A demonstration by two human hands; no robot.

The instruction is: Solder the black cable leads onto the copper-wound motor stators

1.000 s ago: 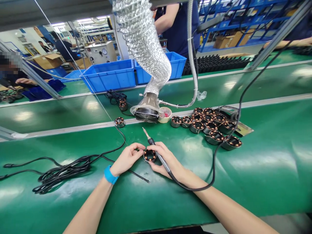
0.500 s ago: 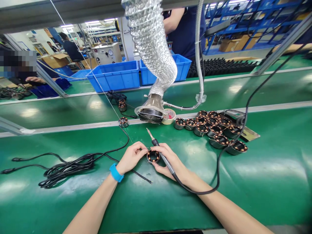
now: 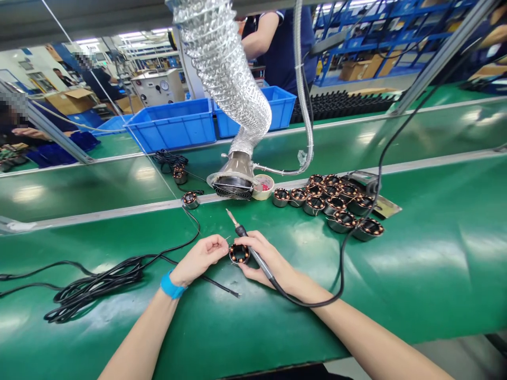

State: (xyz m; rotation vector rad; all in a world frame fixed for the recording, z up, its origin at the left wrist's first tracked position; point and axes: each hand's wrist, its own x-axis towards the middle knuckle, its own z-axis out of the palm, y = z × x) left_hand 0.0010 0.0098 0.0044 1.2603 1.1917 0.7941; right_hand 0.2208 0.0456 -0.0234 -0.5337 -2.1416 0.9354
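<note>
My right hand (image 3: 269,258) is closed around a soldering iron (image 3: 253,250) and also grips a small ring-shaped motor stator (image 3: 239,260) with copper windings between thumb and fingers. The iron's tip points up and away, beyond the stator. My left hand (image 3: 200,258), with a blue band at the wrist, pinches a thin wire (image 3: 228,238) at the stator's left edge. Whether that wire belongs to the stator I cannot tell. Under my left wrist runs a black cable (image 3: 219,285), its stripped end lying on the green bench.
A bundle of black cable (image 3: 99,285) lies left. Several stators (image 3: 336,203) cluster at the right, and one stator (image 3: 190,199) sits by the ledge. A fume extractor hood (image 3: 233,179) hangs ahead beside a small bowl (image 3: 262,187). Blue bins (image 3: 174,126) stand behind.
The view has shifted, so the bench things appear further left. My left fingers have drawn slightly back from the stator, with the thin wire still pinched. The right hand keeps its hold.
</note>
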